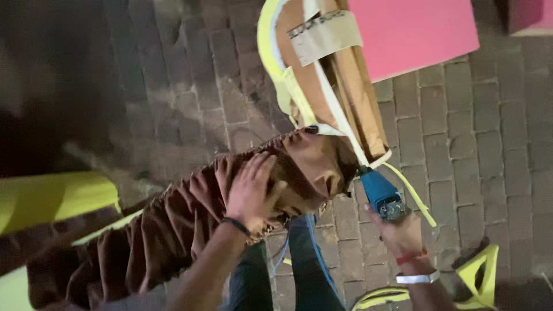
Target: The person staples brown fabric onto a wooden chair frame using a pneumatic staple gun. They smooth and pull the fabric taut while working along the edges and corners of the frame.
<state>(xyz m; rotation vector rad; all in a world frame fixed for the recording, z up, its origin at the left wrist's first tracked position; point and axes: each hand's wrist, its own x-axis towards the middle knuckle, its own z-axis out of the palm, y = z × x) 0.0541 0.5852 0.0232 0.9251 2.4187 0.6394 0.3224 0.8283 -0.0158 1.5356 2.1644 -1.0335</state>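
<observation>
My left hand [251, 190] lies spread on a gathered brown fabric [167, 230] that runs from the lower left up to the frame's middle. My right hand [397, 230] grips a blue tool [377, 193], whose tip sits at the fabric's edge against a wooden panel [345, 86]. The panel is bare brown board with yellow padding along its rim [271, 63] and a pink face at the top right. A white strip runs down the panel's edge to the tool. A dark band circles my left wrist; red and white bands circle my right wrist.
Grey brick paving [478, 144] covers the ground. A yellow padded piece [52, 198] lies at the left. A yellow frame [481, 276] sits at the lower right. A blue cable [314, 247] hangs down past blue trousers. Another pink piece [530, 17] shows top right.
</observation>
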